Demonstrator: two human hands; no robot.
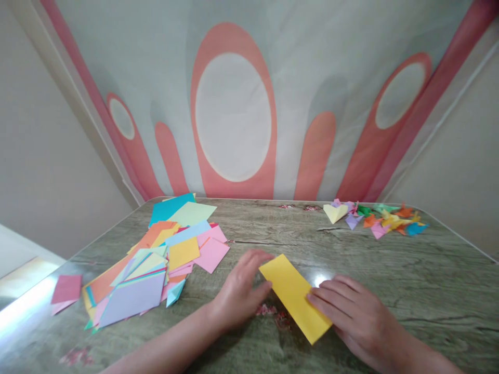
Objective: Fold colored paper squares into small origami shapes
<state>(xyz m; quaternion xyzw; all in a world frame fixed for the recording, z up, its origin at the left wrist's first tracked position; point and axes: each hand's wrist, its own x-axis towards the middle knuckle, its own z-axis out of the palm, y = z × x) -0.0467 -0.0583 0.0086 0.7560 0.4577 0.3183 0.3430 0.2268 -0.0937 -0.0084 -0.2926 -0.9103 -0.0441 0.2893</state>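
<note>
Backdrop: pale grey sheet [296, 31] with coral arches, beyond both hands.
Table: wood-grained top [265, 222].
Yellow strip: a flat, oblong yellow paper [292, 296] between the hands, long axis slanting from the left fingers towards the near side of the right hand.
Left hand [239, 291]: half open, thumb and fingers apart at the strip's far end; contact unclear.
Right hand [358, 311]: nearer the strip's near end, fingers together on its right edge; thumb hidden, grip uncertain.
Loose sheets: multicoloured paper pile [136, 291], left of the left hand.
Folded shapes: small bright paper figures [393, 221], beyond the right hand.
</note>
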